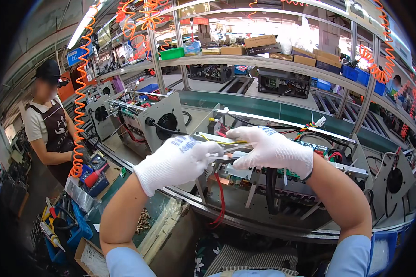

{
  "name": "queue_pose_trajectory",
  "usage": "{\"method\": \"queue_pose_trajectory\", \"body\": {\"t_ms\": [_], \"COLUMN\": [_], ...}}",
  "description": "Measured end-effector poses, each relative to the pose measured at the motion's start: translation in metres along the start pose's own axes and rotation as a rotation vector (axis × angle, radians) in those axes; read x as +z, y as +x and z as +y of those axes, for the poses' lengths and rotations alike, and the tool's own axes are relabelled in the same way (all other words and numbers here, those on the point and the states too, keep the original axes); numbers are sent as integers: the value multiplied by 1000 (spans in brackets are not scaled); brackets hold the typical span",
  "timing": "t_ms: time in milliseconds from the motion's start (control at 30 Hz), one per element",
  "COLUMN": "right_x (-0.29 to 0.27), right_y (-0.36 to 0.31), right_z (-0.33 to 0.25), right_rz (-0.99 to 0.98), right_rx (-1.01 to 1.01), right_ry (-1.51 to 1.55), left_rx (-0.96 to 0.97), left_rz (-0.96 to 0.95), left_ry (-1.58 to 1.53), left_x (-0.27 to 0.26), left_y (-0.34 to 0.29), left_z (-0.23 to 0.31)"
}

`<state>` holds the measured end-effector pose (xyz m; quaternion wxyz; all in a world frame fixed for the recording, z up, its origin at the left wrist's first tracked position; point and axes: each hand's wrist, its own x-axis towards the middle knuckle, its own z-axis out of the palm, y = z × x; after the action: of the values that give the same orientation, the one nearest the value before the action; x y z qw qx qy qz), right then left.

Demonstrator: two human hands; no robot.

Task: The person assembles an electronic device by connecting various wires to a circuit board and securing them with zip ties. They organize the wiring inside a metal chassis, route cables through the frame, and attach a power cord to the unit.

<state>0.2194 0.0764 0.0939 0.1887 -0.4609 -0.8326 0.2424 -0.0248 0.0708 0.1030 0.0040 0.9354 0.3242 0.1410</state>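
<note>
Both my hands wear white knitted gloves and meet over an open-framed electrical unit point(282, 182) full of circuit boards and wires. My left hand point(178, 159) is closed, its fingertips pinching a thin white cable tie point(229, 148). Facing it from the right, my right hand point(277, 150) has its thumb and fingers curled round the other part of the same tie. Just under the fingers run a yellow wire point(207, 138) and a thick black cable point(271, 189). A red wire point(221, 201) hangs down the unit's near side. The exact grip of the right fingertips is partly hidden.
Another unit with a fan panel point(165, 121) stands to the left, and one more fan panel point(394, 180) at the right. A co-worker point(51, 120) in a dark apron stands at far left. Orange coiled hoses point(80, 111) hang down. Blue bins point(94, 182) hold tools nearby.
</note>
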Motion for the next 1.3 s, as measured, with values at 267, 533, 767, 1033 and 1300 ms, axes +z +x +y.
{"method": "queue_pose_trajectory", "body": {"t_ms": [267,533,767,1033,1300], "right_x": [-1,6,8,-1,7], "right_y": [1,3,7,-1,9], "right_z": [0,10,7,-2,4], "right_rz": [-21,49,70,-5,73], "right_rx": [-7,-21,-134,25,-65], "right_ry": [-37,-150,-135,-2,-25], "left_rx": [-54,-325,50,-347,-614], "left_rz": [-142,796,925,738,382], "left_ry": [147,-707,99,-915,-1244], "left_x": [-2,44,100,84,92], "left_y": [24,-12,25,1,-24], "left_z": [-9,-8,-3,36,36]}}
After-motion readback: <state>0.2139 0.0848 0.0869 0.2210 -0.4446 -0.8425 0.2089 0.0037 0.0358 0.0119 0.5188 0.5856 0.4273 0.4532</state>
